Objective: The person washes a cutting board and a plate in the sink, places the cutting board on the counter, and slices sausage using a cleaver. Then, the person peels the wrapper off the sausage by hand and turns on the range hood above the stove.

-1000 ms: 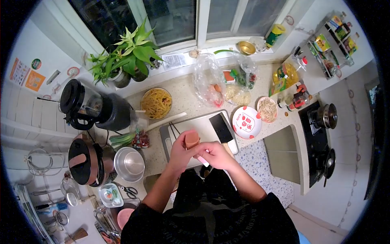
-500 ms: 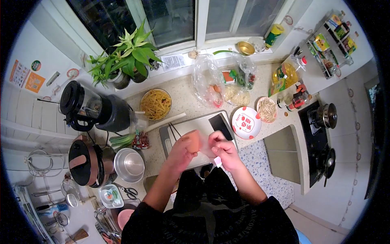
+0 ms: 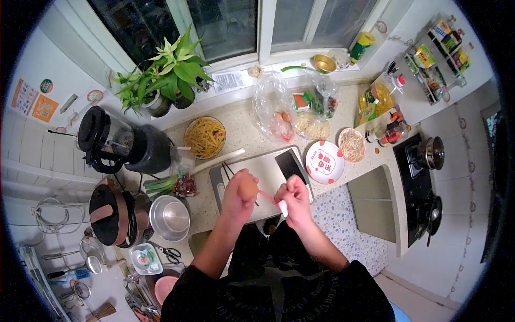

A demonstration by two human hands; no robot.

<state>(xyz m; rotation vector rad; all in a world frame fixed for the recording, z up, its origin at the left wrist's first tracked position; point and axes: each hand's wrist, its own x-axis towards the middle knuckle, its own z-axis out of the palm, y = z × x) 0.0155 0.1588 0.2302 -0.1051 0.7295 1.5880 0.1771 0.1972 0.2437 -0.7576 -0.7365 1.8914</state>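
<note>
My left hand (image 3: 236, 199) is closed round a thick orange-pink sausage piece (image 3: 248, 189), its rounded end facing up. From beside it a thin reddish strip of plastic wrapper (image 3: 267, 197) stretches to my right hand (image 3: 296, 201), whose fingers are pinched on it. A small white bit of the wrapper (image 3: 283, 208) sticks out below those fingers. Both hands are above a white cutting board (image 3: 257, 161) with grey ends. Dark chopsticks (image 3: 227, 170) lie on the board, partly hidden by my left hand. A black phone (image 3: 291, 165) rests at the board's right side.
A white plate with red marks (image 3: 325, 174) and a bowl of pale shreds (image 3: 352, 145) stand right of the board. Behind are plastic bags (image 3: 271, 102) and a bowl of yellow strips (image 3: 205, 134). Left are green onions (image 3: 161, 185), a metal pot (image 3: 170, 217) and scissors (image 3: 173, 254).
My left hand has turned the sausage piece, so its rounded end now shows. The plastic has gone from a wide film between the hands to a narrow, stretched strip.
</note>
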